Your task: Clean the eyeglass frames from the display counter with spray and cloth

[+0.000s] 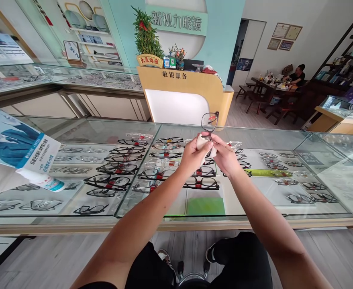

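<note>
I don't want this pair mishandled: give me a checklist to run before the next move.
1. Dark-rimmed, clear-lensed eyeglasses supported by left hand and right hand: ok.
2. Soft white cloth in hand: ok, bunched around the lower part of the eyeglasses.
3. Upper lens free of its small red label: not ok, the label shows there.
4. Lower lens free of smudges: cannot tell, hands and cloth cover it.
5. White-and-teal plastic bottle clear of both hands: ok, well off to the left.

Head camera, facing forward and down
From close above, I look across the glass counter (pixel 194 226) toward the cash desk (pixel 178 103).
</note>
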The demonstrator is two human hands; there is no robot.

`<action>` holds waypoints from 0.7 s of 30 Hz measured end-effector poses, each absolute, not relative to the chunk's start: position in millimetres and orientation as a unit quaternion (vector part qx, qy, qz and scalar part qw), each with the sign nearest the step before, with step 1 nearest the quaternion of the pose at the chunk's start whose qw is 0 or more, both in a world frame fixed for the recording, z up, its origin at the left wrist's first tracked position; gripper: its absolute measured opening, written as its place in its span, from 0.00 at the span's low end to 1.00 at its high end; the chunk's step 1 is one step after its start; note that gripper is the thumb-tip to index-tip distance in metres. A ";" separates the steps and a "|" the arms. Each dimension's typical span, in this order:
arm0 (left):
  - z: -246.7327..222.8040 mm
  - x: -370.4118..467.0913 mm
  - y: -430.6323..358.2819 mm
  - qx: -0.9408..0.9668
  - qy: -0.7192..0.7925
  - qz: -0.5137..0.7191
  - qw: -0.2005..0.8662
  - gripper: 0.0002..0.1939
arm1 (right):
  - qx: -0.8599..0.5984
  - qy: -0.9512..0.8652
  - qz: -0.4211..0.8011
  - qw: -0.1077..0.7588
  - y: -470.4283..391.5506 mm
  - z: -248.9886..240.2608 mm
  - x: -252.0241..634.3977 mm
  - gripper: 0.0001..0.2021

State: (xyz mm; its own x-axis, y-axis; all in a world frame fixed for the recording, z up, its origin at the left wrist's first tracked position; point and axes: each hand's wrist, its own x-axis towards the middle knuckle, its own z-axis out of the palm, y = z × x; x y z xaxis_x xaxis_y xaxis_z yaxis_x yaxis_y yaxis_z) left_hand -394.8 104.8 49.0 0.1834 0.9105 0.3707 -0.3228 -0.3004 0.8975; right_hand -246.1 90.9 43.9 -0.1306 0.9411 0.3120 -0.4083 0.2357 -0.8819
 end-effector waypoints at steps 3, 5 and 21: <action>44.8 -394.1 107.9 0.537 0.275 0.606 0.519 0.29 | -0.289 -0.510 0.548 0.597 88.4 45.4 -247.4 0.22; 42.3 -393.3 109.9 0.521 0.277 0.619 0.518 0.30 | -0.301 -0.509 0.541 0.599 88.6 45.1 -248.2 0.21; 45.7 -405.4 110.5 0.662 0.227 0.464 0.543 0.42 | -0.294 -0.467 0.528 0.646 85.6 61.2 -243.6 0.22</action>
State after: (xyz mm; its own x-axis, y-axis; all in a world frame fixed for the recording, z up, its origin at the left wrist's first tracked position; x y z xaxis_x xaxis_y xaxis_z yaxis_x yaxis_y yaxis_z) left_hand -405.4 110.5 45.7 0.4672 0.8042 0.3675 -0.2028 -0.3071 0.9298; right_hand -243.6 85.6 61.2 0.0077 0.9561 0.2928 -0.4077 0.2704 -0.8722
